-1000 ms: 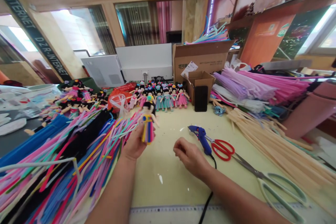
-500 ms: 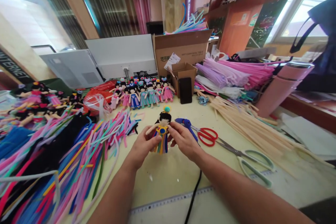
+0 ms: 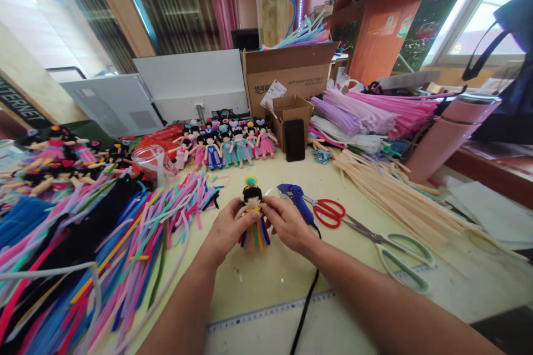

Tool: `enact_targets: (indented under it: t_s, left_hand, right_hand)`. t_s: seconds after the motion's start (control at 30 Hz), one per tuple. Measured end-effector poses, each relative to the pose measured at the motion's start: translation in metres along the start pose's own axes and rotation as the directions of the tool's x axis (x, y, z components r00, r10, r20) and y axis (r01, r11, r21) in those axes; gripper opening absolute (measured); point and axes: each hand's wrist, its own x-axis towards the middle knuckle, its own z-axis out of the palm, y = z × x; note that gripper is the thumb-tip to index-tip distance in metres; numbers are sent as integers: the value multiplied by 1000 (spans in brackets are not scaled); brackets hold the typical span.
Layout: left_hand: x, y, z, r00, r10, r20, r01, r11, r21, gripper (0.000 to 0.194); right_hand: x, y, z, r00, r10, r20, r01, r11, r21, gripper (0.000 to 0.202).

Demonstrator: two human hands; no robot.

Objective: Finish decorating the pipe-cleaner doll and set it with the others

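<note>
Between my two hands, above the table, is a small doll (image 3: 254, 234) with black hair, a teal and yellow head ornament and a skirt of multicoloured strips. My left hand (image 3: 225, 231) grips it from the left, its thumb lying across the doll's chest. On the other side my right hand (image 3: 288, 222) pinches the doll at its shoulder or arm; the exact spot is hidden by the fingers. Just beyond my right hand lies a blue glue gun (image 3: 296, 199), its black cord running toward me. Red-handled scissors (image 3: 328, 213) rest right of it.
Large scissors with pale green handles (image 3: 406, 255) and a ruler strip (image 3: 266, 311) lie on the table. Loose pipe cleaners (image 3: 137, 249) cover the left. Finished dolls (image 3: 227, 147) stand at the back beside a phone (image 3: 293, 140). Beige stems (image 3: 387, 194) and a pink bottle (image 3: 452, 136) are right.
The doll has tipped and shifted slightly left and down in my hands. My left thumb has moved up over its chest, covering the blue round piece seen before.
</note>
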Motion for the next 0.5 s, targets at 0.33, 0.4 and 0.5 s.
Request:
enact_targets:
  t_s: [0.33,0.4,0.5]
  left_hand:
    - [4,-3,-3,993,-76,-94,61,988,-145,46]
    - [5,-5,-6,988,-80,-134,54,980,-189,48]
    - [8,-7,-11,981,-109,-163,67,967,-244,47]
  right_hand:
    - [-2,5,3,1000,16,-21,-16,1000,21,36]
    - [-1,7,4,999,29,-19,-29,999,17,38]
    - [-1,10,5,999,46,5,-47,999,10,41]
